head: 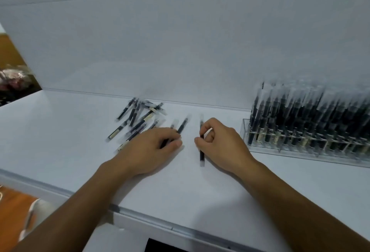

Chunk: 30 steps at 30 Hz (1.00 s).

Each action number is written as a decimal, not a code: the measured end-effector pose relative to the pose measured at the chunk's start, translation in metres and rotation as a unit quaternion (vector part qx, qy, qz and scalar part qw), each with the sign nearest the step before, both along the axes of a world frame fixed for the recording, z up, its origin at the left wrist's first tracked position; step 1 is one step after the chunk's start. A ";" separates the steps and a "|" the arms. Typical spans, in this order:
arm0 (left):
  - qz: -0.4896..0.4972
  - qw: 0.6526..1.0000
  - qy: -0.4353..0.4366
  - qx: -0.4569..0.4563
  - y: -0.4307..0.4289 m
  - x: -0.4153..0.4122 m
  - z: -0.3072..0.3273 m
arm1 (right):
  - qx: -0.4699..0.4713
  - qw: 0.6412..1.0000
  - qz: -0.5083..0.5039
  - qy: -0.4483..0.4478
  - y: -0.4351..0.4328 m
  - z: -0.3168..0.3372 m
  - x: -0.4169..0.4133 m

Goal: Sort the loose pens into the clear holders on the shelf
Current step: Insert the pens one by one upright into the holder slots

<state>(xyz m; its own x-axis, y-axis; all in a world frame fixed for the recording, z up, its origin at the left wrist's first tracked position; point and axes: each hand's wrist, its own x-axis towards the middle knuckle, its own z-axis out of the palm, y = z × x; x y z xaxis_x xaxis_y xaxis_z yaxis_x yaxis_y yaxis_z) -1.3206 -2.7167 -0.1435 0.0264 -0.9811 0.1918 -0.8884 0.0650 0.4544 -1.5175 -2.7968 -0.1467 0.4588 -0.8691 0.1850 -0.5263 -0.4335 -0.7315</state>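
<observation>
A white shelf (60,131) fills the middle of the frame, a plain white back panel (180,51) rising behind it and orange-brown floor (12,211) showing at lower left. The loose pens (140,119) lie fanned in a heap at centre, near the panel. At the right edge stands the clear holder (245,133) — packed with upright pens (300,119). The left hand (148,149), knuckles up beside the heap, curls its fingers round a dark pen (182,126) that pokes out past the fingertips. The right hand (224,143) pinches a second pen (202,154) between thumb and forefinger — its lower end down on the shelf.
</observation>
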 end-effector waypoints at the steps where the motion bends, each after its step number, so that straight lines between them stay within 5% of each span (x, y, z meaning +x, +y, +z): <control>1: 0.031 0.999 0.009 -0.008 -0.001 0.000 0.002 | 0.007 1.000 -0.001 -0.007 0.000 0.001 0.000; 4: 0.124 0.991 -0.016 -0.045 -0.013 0.000 0.009 | 0.030 0.999 0.003 -0.016 -0.002 0.002 -0.001; 7: 0.175 0.982 -0.066 0.024 -0.031 -0.001 0.018 | 0.048 0.999 0.005 -0.022 -0.003 0.001 -0.002; 14: 0.150 0.971 -0.131 0.132 -0.059 -0.014 0.027 | 0.051 0.998 0.005 -0.027 -0.006 -0.002 -0.004; 21: 0.131 0.979 -0.060 0.141 -0.060 -0.016 0.028 | 0.058 0.998 0.014 -0.031 -0.005 -0.002 -0.001; 27: 0.125 0.989 0.050 0.059 -0.044 -0.015 0.018 | 0.041 0.998 0.016 -0.049 0.003 0.007 -0.002; 30: 0.111 0.993 0.026 0.038 -0.038 -0.020 0.013 | 0.019 0.998 0.020 -0.058 0.010 0.013 -0.003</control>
<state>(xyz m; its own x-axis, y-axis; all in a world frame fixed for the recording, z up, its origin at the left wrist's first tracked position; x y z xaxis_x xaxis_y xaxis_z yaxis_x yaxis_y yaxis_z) -1.3405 -2.7548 -0.1302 0.2519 -0.9614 0.1109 -0.8523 -0.1661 0.4960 -1.5207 -2.7866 -0.1333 0.4702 -0.8582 0.2057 -0.4197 -0.4225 -0.8033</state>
